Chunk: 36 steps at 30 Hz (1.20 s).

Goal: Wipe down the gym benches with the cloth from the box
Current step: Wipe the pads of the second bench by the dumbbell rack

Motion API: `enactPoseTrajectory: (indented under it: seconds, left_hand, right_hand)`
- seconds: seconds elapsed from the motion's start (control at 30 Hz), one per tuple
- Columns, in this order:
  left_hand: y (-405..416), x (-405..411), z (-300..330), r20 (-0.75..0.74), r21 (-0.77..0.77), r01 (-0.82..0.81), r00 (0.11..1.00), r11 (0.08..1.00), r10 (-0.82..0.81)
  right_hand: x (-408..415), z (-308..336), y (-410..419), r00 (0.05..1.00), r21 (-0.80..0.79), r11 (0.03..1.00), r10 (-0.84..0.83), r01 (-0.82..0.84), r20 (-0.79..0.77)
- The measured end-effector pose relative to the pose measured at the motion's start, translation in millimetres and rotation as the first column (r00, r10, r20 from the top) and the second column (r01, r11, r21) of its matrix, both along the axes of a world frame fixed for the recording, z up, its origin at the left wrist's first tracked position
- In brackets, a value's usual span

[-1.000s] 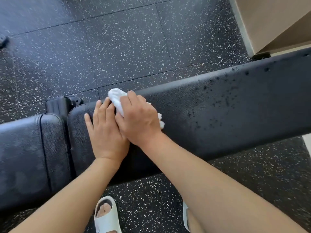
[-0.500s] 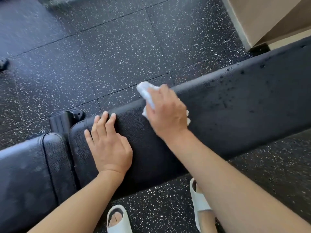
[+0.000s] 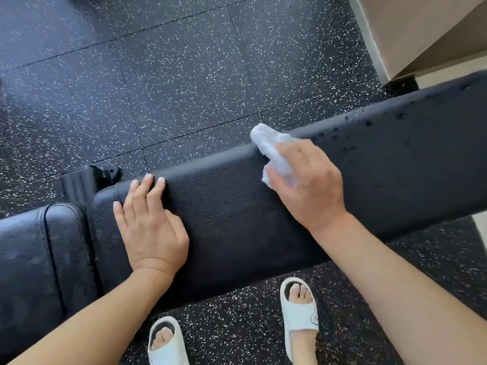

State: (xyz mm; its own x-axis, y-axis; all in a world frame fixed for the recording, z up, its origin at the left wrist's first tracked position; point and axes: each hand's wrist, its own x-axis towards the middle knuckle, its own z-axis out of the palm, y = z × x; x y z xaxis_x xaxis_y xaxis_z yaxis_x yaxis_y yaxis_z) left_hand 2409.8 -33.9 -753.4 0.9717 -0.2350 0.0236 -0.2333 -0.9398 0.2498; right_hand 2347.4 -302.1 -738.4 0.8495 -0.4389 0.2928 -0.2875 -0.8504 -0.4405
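**White cloth at the far edge of the black bench pad**

The person stands over a long black padded gym bench (image 3: 237,219) with a pebbled vinyl cover, which runs from lower left to upper right across the view. The right hand (image 3: 307,185) lies palm down on the pad near its far edge, fingers curled over a bunched white cloth (image 3: 271,150) and gripping it. One end of the cloth sticks out beyond the fingers and over the far rim of the pad; another bit shows beneath the hand on the left side. How much cloth lies under the palm is hidden.

The left hand (image 3: 150,225) rests flat on the same pad, well apart from the right, with straight fingers close together and their tips at the far edge. It holds nothing.

To the right of the cloth the vinyl carries scattered dark specks and droplets (image 3: 369,122), thickest near the far rim. To the left of the cloth the vinyl looks even and matte. At the left, a narrow gap separates this pad from a second black padded section (image 3: 26,259), and a black metal frame part (image 3: 87,180) juts out behind that gap.

The floor (image 3: 171,75) is black rubber tile flecked with white. Two feet in white open-toed slides (image 3: 299,309) stand on it just beside the near side of the bench. A beige wall (image 3: 421,27) rises in the upper right corner.
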Motion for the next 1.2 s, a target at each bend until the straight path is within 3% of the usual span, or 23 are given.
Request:
enactPoseTrajectory:
  seconds: [0.17,0.3,0.5,0.77,0.93,1.2]
  left_hand:
    - [0,1,-1,0.012,0.017,0.000,1.000,1.000,-0.001]
    - [3,1,-7,0.018,0.019,0.005,1.000,1.000,-0.005]
    - [4,3,-6,0.014,0.031,0.010,1.000,0.999,-0.011]
    - [6,2,-9,0.039,0.000,0.012,0.999,1.000,-0.012]
    - [7,2,-9,0.041,-0.025,0.015,0.999,1.000,-0.014]
    - [4,0,-4,0.015,-0.053,-0.005,1.000,0.999,0.006]
  right_hand:
    - [-35,-2,46,0.946,0.021,0.946,0.323,-0.323,-0.031]
    - [-12,-5,28,0.946,0.004,0.946,0.323,-0.323,0.015]
    - [-4,-7,36,0.904,0.157,0.891,0.419,-0.427,0.079]
    - [35,-17,36,0.949,-0.019,0.953,0.302,-0.301,0.092]
    - [67,-16,40,0.992,0.002,0.994,0.108,-0.108,0.071]
    - [-102,-12,71,0.977,0.121,0.971,0.211,-0.207,-0.020]
